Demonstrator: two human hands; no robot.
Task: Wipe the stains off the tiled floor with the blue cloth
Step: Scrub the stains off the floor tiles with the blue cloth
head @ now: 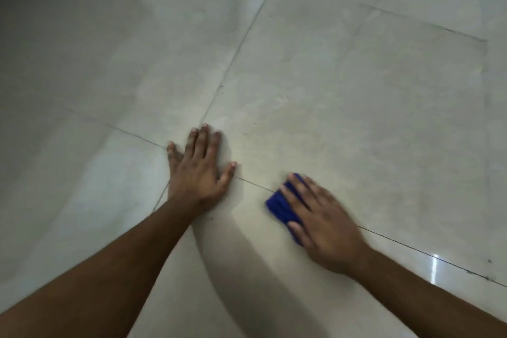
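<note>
The blue cloth (pixel 279 207) lies folded on the pale tiled floor (pixel 356 104), right beside a dark grout line. My right hand (pixel 321 219) presses flat on top of it with straight fingers and hides most of it; the hand looks blurred. My left hand (pixel 199 170) rests flat on the floor to the left of the cloth, fingers spread, over a crossing of grout lines. A few faint dark specks (pixel 488 262) mark the tiles at the lower right, near a grout line.
Glossy beige tiles with dark grout lines fill the view. Shadows of my arms fall across the floor at the left and between my forearms. A bright glare streak (pixel 434 266) shows at the lower right.
</note>
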